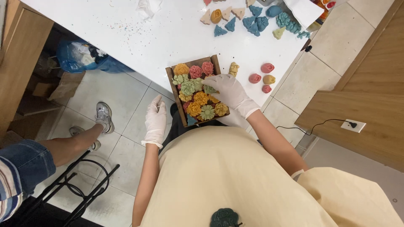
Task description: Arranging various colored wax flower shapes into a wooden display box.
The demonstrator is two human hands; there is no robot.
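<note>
Right hand (230, 93), gloved, lies over the wooden tray (170, 77) at the desk (139, 38) edge, its grip pinching a green succulent piece (209, 89) mid-tray. Left hand (155, 120) hangs released, off the tray's left side, so the right is nearer. Tray's long axis runs away from the body; orange, pink and green flowers pack it.
</note>
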